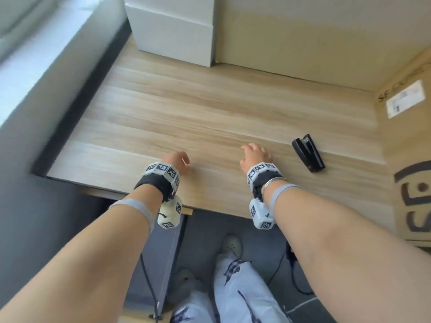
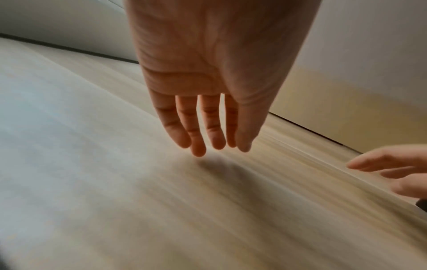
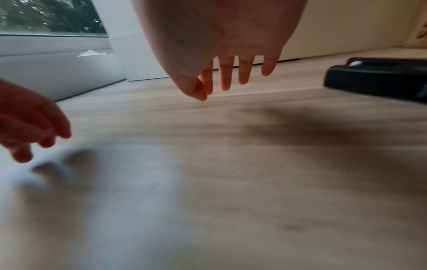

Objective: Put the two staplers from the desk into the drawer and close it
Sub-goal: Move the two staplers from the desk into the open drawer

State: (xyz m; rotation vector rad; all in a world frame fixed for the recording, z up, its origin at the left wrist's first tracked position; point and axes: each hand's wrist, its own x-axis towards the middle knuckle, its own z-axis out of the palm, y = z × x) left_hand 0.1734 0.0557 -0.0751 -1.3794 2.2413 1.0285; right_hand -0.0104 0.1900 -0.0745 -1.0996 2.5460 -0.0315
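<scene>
A: Only one stapler shows on the desk; the second may be missed, and the drawer itself can't be made out clearly.

B: It's black, lying flat, right of the right hand; both that and the left hand hover relaxed, fingers loose, holding nothing.

Office or study corner, wooden desk, black stapler, labelled shipping carton, window

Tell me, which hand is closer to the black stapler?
Right. The right hand hovers just left of the black stapler on the desk; the left hand is farther left.
</scene>
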